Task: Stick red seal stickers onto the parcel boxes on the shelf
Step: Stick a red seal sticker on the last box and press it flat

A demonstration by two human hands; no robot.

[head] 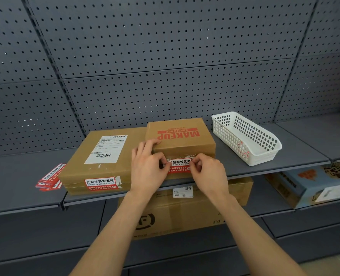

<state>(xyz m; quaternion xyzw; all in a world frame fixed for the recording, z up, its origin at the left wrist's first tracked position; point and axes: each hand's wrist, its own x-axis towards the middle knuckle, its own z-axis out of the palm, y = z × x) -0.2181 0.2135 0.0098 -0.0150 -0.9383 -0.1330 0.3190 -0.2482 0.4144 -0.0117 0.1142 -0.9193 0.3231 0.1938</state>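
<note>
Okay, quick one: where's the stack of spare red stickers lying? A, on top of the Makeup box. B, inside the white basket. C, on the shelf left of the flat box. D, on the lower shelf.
C: the stickers lie on the shelf just left of the flat box, far from the basket.

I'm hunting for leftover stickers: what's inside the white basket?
Through the white basket wall near its front end, a few small red-and-white pieces show, possibly stickers or peeled backings. The lattice wall hides most of the floor, so I cannot tell how many.
</note>
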